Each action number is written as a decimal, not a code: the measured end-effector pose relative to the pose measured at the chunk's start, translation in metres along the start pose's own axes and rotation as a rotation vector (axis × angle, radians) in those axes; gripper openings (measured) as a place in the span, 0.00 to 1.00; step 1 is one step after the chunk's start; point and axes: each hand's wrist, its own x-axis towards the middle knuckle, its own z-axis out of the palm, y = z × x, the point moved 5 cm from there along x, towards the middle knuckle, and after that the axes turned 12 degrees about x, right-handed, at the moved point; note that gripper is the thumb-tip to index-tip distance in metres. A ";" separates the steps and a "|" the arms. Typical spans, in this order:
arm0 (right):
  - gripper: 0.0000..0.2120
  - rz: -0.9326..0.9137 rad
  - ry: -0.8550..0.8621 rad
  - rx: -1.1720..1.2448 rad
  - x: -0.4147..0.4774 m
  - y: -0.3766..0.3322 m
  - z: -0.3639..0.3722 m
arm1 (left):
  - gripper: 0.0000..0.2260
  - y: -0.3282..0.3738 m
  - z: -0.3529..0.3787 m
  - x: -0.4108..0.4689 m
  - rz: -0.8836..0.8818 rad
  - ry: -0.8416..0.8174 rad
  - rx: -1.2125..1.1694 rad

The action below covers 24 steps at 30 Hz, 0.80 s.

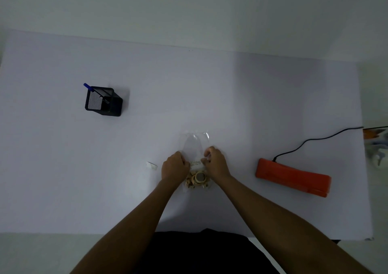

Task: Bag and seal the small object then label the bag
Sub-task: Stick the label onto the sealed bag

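Observation:
A clear plastic bag [195, 143] lies flat on the white table [63, 168], its far end pointing away from me. Small beige objects [198, 179], one of them round, sit in its near end. A white label [196, 164] with dark print lies across the bag's middle. My left hand [175, 166] presses the label's left end with curled fingers. My right hand [215, 162] pinches the label's right end. Both hands rest on the bag.
A black mesh pen holder [104, 102] with a blue pen [89, 87] stands far left. An orange sealer [292, 177] with a black cord [310, 140] lies to the right. A small white paper scrap [151, 165] lies just left of my left hand.

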 end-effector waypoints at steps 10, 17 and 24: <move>0.14 -0.032 -0.033 -0.017 -0.003 -0.002 0.001 | 0.15 0.003 0.003 -0.001 -0.032 0.025 0.038; 0.11 -0.026 -0.069 -0.009 -0.001 0.002 -0.003 | 0.06 -0.001 0.007 0.004 -0.014 -0.016 0.031; 0.18 -0.021 0.019 -0.008 -0.002 0.000 0.003 | 0.01 -0.001 0.007 0.001 -0.018 -0.047 0.010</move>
